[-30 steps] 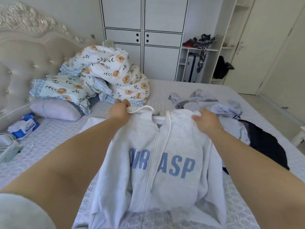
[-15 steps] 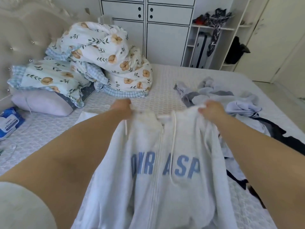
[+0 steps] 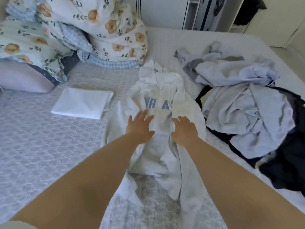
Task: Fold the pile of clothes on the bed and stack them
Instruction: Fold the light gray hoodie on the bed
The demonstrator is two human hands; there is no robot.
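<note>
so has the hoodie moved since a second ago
Yes. The hoodie was held up by its shoulders; now it lies flat on the bed, right of the folded white garment.

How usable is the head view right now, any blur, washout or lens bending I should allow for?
Head view: motion blur softens the whole frame; the pale hoodie is washed out in bright daylight, its folds hard to read; wide-angle bending curves the bed edge and stretches the forearms; the left hand and right hand look soft but readable, fingers spread.
</note>
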